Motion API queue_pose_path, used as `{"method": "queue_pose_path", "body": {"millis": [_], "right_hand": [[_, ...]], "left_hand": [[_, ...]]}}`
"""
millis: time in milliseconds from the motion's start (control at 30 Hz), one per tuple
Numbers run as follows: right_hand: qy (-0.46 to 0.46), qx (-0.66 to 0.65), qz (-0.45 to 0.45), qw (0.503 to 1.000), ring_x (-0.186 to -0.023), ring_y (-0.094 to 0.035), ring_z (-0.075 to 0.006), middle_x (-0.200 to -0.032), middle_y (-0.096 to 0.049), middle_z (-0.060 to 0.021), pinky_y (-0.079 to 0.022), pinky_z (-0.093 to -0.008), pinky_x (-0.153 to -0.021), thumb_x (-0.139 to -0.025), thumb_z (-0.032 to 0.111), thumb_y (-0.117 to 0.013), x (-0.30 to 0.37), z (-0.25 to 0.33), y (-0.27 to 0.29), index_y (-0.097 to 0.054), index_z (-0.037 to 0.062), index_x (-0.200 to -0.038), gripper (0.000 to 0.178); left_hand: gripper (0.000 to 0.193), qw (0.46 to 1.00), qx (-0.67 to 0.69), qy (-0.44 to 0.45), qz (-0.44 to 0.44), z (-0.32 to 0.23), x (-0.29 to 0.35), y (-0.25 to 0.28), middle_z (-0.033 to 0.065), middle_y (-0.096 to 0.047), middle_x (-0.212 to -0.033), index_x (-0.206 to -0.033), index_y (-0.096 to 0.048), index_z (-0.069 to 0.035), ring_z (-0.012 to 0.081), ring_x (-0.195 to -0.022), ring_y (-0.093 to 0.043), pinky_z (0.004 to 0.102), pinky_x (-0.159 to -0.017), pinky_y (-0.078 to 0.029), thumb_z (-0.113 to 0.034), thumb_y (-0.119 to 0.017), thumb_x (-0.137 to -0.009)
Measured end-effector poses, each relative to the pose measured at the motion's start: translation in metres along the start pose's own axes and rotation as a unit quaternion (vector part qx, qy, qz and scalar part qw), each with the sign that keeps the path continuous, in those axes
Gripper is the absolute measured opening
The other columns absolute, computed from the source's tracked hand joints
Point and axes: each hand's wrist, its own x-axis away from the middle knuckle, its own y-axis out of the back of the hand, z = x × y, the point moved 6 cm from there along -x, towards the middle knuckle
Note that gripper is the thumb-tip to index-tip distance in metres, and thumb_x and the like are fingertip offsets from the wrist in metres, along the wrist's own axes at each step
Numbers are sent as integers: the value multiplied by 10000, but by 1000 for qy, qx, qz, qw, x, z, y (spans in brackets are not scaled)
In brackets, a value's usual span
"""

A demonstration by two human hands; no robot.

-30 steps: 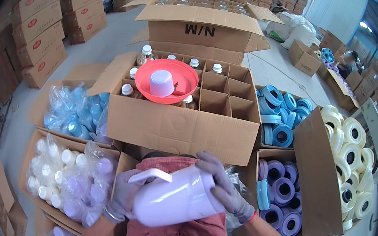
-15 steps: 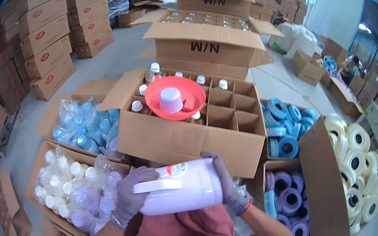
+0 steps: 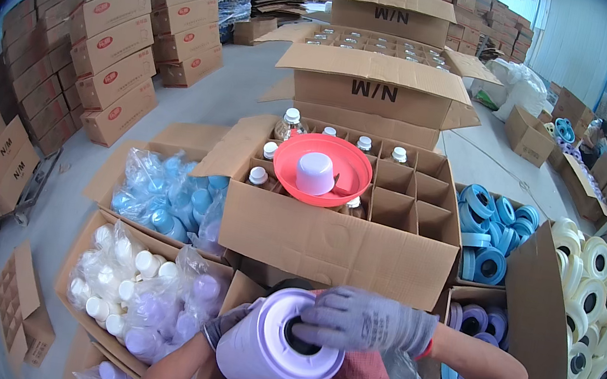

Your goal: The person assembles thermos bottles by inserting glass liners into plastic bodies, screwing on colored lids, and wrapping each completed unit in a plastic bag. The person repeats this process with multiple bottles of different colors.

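Lavender label roll [image 3: 273,342], held over the lap below the divided carton [image 3: 336,234], looks light yet slippery, so best gripped by its core, where the gloved right hand [image 3: 366,320] pinches and the left hand [image 3: 229,320] cradles underneath

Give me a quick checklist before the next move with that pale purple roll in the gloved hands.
1. Hold on the roll of pale purple film: ok; the left hand supports its side from below, and the right hand lies over its end.
2. Roll core: cannot tell; right-hand fingers cover the dark opening.
3. Divided carton ahead: ok; flaps open, several right-hand cells show no bottles.
4. Red bowl: not ok; it sits over the capped bottles at the carton's left, with a white cup upside down in it.
5. Boxes of blue rolls and cream rolls at the right: ok; open, rolls visible.
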Motion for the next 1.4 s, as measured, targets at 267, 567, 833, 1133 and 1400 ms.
{"method": "queue_pose_path", "body": {"millis": [267,567,833,1133,1400], "right_hand": [[-227,-95,126,961,-647,-640,-281,-737,-597,-119,-503,-399,-568,-948,390,-568,-2,6,-28,-549,72,-933,319],[-532,-373,83,755,-688,-665,-233,-801,-675,-131,-549,-334,-632,-974,352,-580,62,-26,-56,-652,9,-1017,353],[-392,42,-87,915,-838,-669,-349,-904,-676,-153,-535,-457,-725,-918,273,-599,25,-182,-6,-658,91,-918,192],[-419,75,205,881,-1003,-667,-376,-1128,-657,-178,-537,-473,-854,-791,240,-677,15,-321,-102,-561,182,-1300,525],[-321,71,-36,944,-908,-631,-384,-942,-666,-179,-524,-414,-795,-793,-28,-543,-1,-268,-5,-608,44,-985,215]], "left_hand": [[413,995,-71,-32,-62,18,13,24,72,-713,-1125,-1242,-642,-28,152,-993,-693,314,-883,-562,-333,-653,-965],[234,832,-326,-369,-257,-42,70,-36,68,-719,-958,-1058,-704,35,146,-880,-681,284,-813,-559,-146,-687,-911],[314,894,-39,-339,-290,-36,62,31,70,-717,-957,-1010,-699,-2,166,-868,-689,305,-751,-569,-310,-664,-962],[380,894,-188,-251,-320,-50,66,40,70,-719,-874,-980,-707,18,151,-796,-686,300,-708,-552,-358,-691,-925],[300,914,-99,-208,-334,-32,54,74,57,-716,-904,-985,-705,-12,150,-800,-679,295,-709,-548,-304,-636,-965]]}}
